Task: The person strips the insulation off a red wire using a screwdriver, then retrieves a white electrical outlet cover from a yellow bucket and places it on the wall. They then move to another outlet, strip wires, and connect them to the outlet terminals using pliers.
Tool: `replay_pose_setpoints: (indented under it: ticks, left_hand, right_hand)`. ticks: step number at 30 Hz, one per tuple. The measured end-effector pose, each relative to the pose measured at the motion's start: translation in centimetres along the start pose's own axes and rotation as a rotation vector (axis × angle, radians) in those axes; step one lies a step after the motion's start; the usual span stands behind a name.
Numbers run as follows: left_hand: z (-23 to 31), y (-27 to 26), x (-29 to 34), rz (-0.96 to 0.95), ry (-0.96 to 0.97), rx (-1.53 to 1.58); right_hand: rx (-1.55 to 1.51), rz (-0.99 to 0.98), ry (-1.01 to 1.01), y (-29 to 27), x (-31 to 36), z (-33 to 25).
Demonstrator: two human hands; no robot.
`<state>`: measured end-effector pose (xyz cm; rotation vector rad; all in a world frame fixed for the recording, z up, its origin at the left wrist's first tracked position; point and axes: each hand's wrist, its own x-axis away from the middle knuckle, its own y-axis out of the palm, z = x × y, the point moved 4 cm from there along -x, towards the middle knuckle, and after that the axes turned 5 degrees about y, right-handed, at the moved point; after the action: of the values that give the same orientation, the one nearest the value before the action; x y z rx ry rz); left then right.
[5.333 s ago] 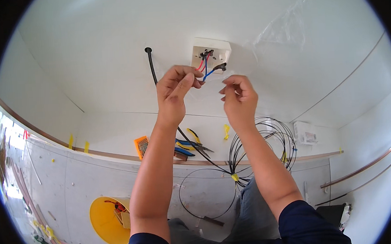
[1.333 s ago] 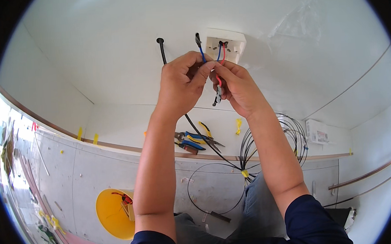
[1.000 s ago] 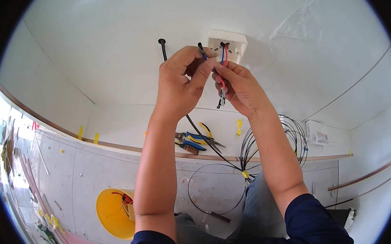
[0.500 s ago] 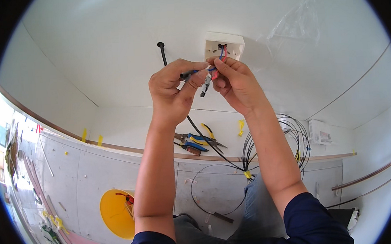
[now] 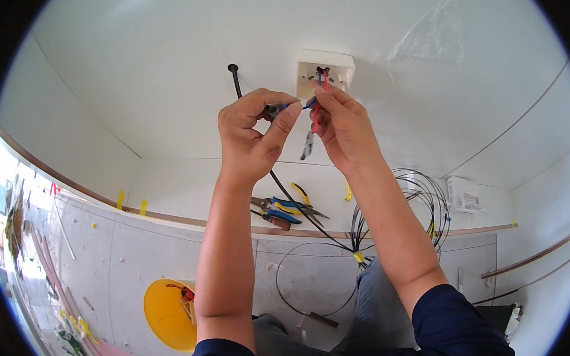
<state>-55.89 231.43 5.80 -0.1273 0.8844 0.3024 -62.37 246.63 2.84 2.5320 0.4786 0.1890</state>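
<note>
Both hands up at the wall, just below a white square box [image 5: 325, 55] with an open front. Left hand [image 5: 255, 135]: grip narrowed to a thumb-and-forefinger pinch on the blue wire [image 5: 309, 103], whose dark end [image 5: 272, 110] pokes out on the palm side. Right hand [image 5: 346, 125]: grip likewise closed to a pinch, on the same blue wire nearer the box. We read this as one hand steadying while the other works the length between; the short leads probably keep both hands this close to the box.

Red wire [image 5: 315, 122] comes from the box too, passing by the right fingers; its grey-black end [image 5: 307, 144] hangs below, apart from the left hand. Whether the right fingers also press on it, we cannot tell.

Black cable [image 5: 237, 84] leaves a wall hole, runs behind the left forearm down to a coil [image 5: 421, 186], bundled by a yellow tie [image 5: 359, 257], presumably against tangling. Blue-handled pliers [image 5: 283, 216] and yellow-handled pliers [image 5: 301, 205] lie together on the ledge, we suppose for easy reach.
</note>
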Motion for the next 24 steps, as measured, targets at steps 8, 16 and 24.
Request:
replay_pose_setpoints:
  ticks: [8, 16, 24]
  left_hand:
    - [-0.1, -0.6, 0.4, 0.064, -0.049, 0.103]
    - [-0.4, -1.0, 0.6, 0.065, -0.056, 0.074]
    - [-0.2, -1.0, 0.6, 0.005, -0.006, 0.026]
  right_hand:
    - [-0.115, 0.06, -0.036, 1.1, 0.5, 0.7]
    - [-0.107, 0.157, -0.083, 1.9, 1.5, 2.5]
    - [-0.063, 0.079, 0.024, 0.9, 0.8, 0.3]
